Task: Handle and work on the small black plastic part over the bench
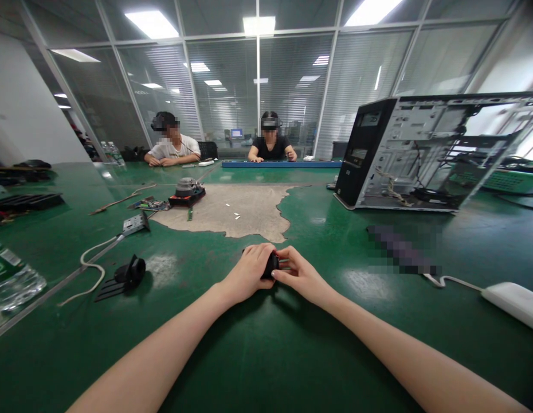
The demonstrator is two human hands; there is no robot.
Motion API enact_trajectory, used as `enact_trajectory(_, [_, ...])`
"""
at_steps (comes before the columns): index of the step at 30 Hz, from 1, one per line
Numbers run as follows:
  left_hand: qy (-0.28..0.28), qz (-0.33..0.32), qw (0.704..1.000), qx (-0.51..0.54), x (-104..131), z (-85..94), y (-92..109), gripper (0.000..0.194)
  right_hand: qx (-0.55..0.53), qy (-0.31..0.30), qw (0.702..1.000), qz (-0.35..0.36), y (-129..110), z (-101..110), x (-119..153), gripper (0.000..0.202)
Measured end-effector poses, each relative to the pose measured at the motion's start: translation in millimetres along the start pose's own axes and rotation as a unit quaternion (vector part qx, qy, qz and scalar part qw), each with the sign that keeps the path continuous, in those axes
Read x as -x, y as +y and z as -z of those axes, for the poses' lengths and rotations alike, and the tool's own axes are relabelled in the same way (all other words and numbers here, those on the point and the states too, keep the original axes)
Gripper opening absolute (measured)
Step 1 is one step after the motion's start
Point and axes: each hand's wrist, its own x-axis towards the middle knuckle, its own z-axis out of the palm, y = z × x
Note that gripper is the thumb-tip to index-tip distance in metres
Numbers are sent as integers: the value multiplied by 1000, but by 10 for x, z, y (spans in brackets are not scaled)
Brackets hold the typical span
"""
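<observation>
In the head view, my left hand [250, 267] is wrapped over a small black part [271, 266], its fingers curled across the top. My right hand [301, 273] meets that part from the right, thumb and fingertips closed against its side. A bit of red shows near the right fingertips. Most of the part lies hidden under my hands, so its exact kind is not visible. Both hands are low over the green tabletop [266, 355]. To the left lies a black plastic bracket with a round end [128, 274].
An open computer case [378, 155] stands at the right, near a white power strip [513, 304]. A heatsink with a fan [187, 190] sits on a bare patch [249, 212]. A water bottle [12, 275] is at left. Two people sit across the table.
</observation>
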Motion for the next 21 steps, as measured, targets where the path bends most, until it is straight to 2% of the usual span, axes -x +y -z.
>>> enact_trajectory(4, [3,-4,1000,0,3,10,4,52,-8,24,1000,-15,20,-10,-22,19])
enact_trajectory(8, [4,-4,1000,-1,5,6,5,51,-18,43,998,-30,34,-13,-56,26])
enact_trajectory(11, [3,-4,1000,-3,2,2,4,51,-15,26,999,-39,23,4,-55,27])
enact_trajectory(16, [-5,-2,1000,-2,-2,-2,-2,53,-40,-17,999,-7,14,35,-25,30])
enact_trajectory(21, [4,-5,1000,-3,1,-11,-6,54,-46,9,999,-9,41,26,-50,19])
